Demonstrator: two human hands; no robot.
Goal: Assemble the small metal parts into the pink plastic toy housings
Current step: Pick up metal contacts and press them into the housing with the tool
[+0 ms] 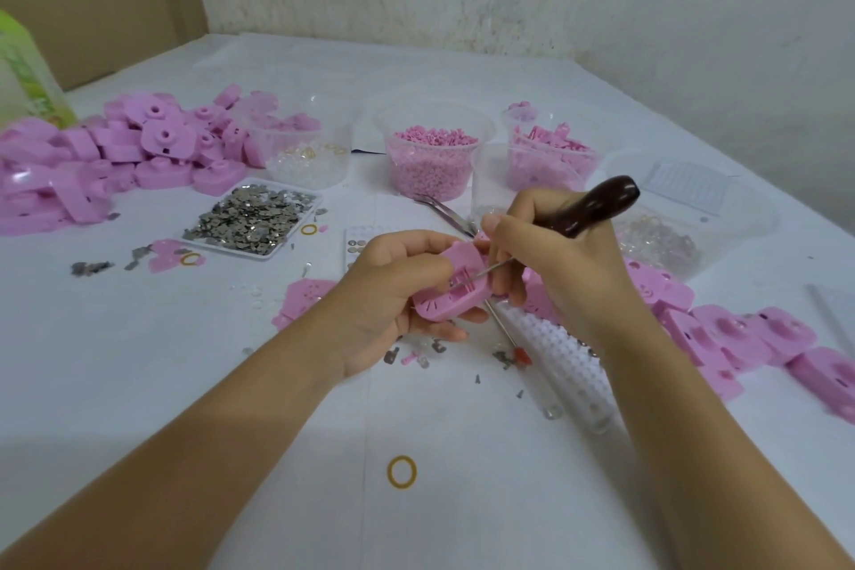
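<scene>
My left hand (393,292) grips a pink plastic housing (455,287) above the table's middle, its open inner side facing up. My right hand (555,259) holds a pick tool by its dark brown wooden handle (597,206). The tool's thin metal shaft (481,274) points left and down, with its tip inside the housing. A shallow white tray (277,251) of small grey metal parts lies to the left. A few loose metal parts (435,349) lie on the table under my hands.
A heap of pink housings (115,153) fills the far left and another row (749,338) runs along the right. Clear tubs hold pink pellets (432,162), pink pieces (550,157) and clear bits (300,153). Tweezers (444,211), a second pick (506,333), a white grid tray (569,361) and a rubber band (401,471) lie nearby.
</scene>
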